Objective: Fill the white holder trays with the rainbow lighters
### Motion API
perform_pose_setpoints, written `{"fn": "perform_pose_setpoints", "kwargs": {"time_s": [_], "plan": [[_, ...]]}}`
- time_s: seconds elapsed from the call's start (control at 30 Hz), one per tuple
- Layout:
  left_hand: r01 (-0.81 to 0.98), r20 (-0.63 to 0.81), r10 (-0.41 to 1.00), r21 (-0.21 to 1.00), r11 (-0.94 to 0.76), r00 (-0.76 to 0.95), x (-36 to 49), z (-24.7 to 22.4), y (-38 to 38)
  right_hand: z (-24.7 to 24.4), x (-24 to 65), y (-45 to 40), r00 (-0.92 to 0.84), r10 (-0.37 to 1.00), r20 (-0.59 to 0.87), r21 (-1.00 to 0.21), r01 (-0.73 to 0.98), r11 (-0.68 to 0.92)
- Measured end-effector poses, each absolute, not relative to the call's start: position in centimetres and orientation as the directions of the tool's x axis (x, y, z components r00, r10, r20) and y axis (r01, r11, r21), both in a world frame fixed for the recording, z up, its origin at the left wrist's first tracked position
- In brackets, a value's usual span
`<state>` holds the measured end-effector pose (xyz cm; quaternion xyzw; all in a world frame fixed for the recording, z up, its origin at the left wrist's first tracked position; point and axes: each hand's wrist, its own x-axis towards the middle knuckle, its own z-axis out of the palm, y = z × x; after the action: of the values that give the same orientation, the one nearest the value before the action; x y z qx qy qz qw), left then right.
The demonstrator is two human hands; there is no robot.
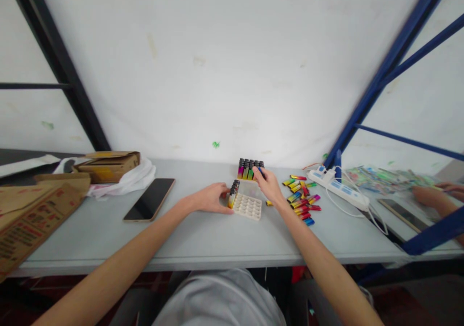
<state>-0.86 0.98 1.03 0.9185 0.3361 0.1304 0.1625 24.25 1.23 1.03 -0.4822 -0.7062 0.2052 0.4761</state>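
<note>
A white tray (250, 207) with rows of round holes lies on the table in front of me. One row of lighters (233, 194) with black tops stands upright along its left side. My left hand (212, 198) curves around that end, thumb and fingers gripping the tray beside the lighters. Above the tray's far right side, my right hand (270, 185) pinches a small dark blue piece, apparently a lighter (261, 171), mostly hidden by the fingers. Behind it stands a second tray packed with upright lighters (245, 170). Loose shiny coloured lighters (299, 202) lie in a pile right of my right hand.
A phone (150, 199) lies at left, near cardboard boxes (112, 166) and a white plastic bag (141, 173). A power strip (339, 189) with white cables sits at right beside a blue metal frame (373, 94). Beyond it are another person's hands (431, 200).
</note>
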Motion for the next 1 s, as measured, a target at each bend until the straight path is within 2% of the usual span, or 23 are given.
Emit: {"fn": "perform_pose_setpoints", "kwargs": {"time_s": [0.23, 0.73, 1.0], "plan": [[0.638, 0.14, 0.725, 0.384, -0.668, 0.675, -0.43, 0.83, 0.7, 0.78, 23.43, 1.04, 0.039, 0.839, 0.542, -0.702, 0.57, 0.427], [0.636, 0.168, 0.711, 0.342, -0.692, 0.683, -0.12, 0.63, 0.7, 0.41, 23.55, 1.36, -0.008, 0.838, 0.546, -0.663, 0.608, 0.438], [0.633, 0.17, 0.708, 0.342, -0.695, 0.685, -0.12, 0.59, 0.67, 0.69, 23.3, 0.99, -0.035, 0.849, 0.528, -0.685, 0.573, 0.449]]}}
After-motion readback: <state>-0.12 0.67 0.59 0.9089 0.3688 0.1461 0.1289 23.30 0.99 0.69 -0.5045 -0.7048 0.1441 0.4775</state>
